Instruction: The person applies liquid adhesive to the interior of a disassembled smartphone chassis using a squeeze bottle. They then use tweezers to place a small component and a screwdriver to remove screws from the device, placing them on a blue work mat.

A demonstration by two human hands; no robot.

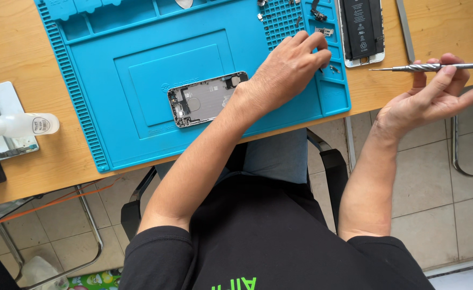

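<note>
Left hand [287, 67] reaches across the blue mat [140, 48], fingers [317, 45] curled together over the small tray slots at the mat's right edge, tips touching or pinching a tiny part there; the part is too small to tell. Other loose small parts [325, 31] lie in the slots just above the fingertips, near the bench's far edge.

Right hand [435, 94] is off the bench's right end, over the tiled floor, palm up. Its fingers are bent around a thin metal screwdriver [430, 67], held level with the tip pointing left toward the mat. Thumb and fingers pinch the shaft near the dark cap end.

Opened phone [207, 98] lies flat at the mat's middle, inside face up, just beside the left wrist, not touched by either hand.

Detached screen panel [361, 29] with a dark rectangle on it lies on the bare bench [11, 48] just right of the mat, near the far edge. A metal ruler [405, 29] lies beside it, further right.

White squeeze bottle [19, 124] lies on its side at the bench's left end, across a pale plate with a clamp [3, 115], well apart from both hands. The near bench edge runs just below the mat.
</note>
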